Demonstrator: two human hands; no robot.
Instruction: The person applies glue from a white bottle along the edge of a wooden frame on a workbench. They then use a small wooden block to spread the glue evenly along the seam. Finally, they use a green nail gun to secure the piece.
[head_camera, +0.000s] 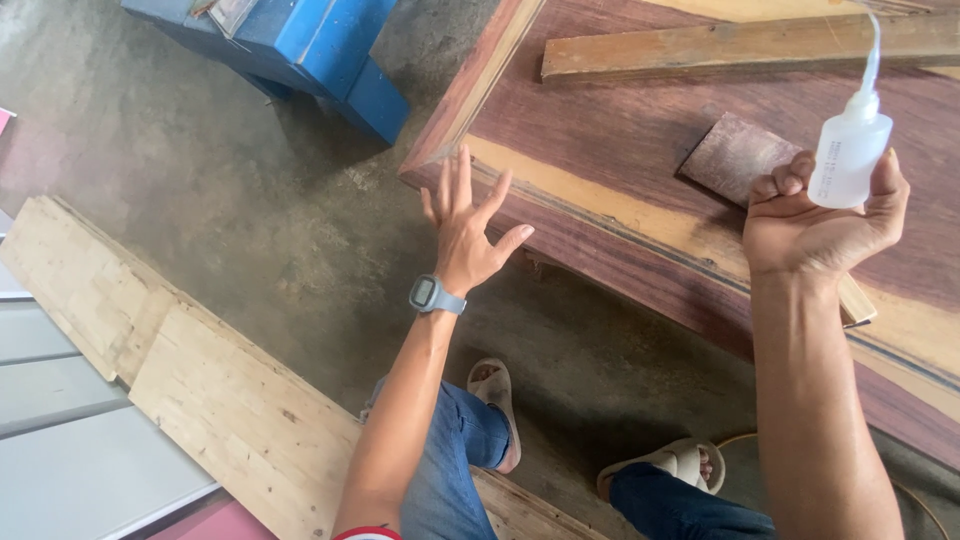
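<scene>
My right hand (815, 222) grips a small translucent squeeze bottle (848, 150) with a long thin bent nozzle, held upright above a large reddish-brown wooden slab (620, 140). My left hand (465, 228) is raised with fingers spread, holding nothing, just in front of the slab's near edge. A grey watch (432, 294) sits on that wrist. A small dark rectangular piece (735, 155), maybe sandpaper, lies on the slab just left of the bottle hand.
A pale wooden strip (740, 45) lies across the far part of the slab. A blue metal box (300, 50) stands on the concrete floor at upper left. Light wooden boards (200, 380) lie at lower left. My sandalled feet (495, 385) stand below.
</scene>
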